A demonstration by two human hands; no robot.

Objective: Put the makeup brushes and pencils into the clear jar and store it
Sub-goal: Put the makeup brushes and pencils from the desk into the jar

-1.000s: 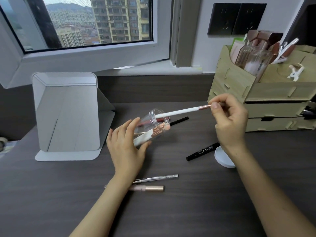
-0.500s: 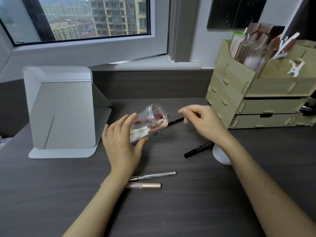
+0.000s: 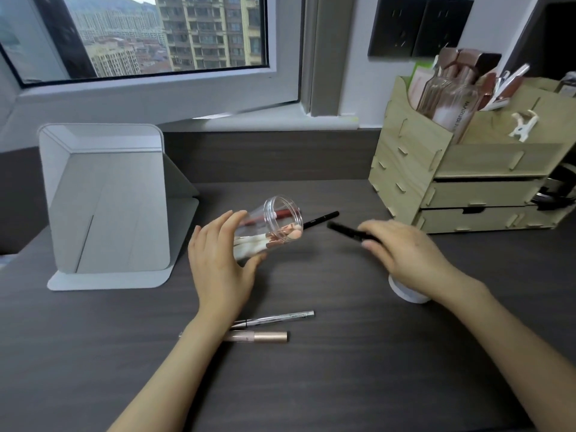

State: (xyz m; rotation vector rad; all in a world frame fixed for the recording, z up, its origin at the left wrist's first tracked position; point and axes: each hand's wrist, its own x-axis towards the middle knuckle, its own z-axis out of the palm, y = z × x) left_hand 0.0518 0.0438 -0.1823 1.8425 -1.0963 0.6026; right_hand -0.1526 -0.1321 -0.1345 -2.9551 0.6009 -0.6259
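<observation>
Filling the jar [image 3: 274,229] is the step in hand: the left hand [image 3: 221,269] grips it tilted, mouth toward the right hand [image 3: 402,251], which pinches a black pen [image 3: 346,231]. Next, the pen's tip must be aimed into that mouth. Beside the jar lie another black pencil [image 3: 321,220], a silver pencil [image 3: 280,318] and a pink tube [image 3: 258,337]. Motion blurs the held pen; the white lid [image 3: 408,294] hides partly under the right wrist.

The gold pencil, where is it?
In the head view, the gold pencil lies on the desk just in front of the silver pencil, by the left wrist.
</observation>
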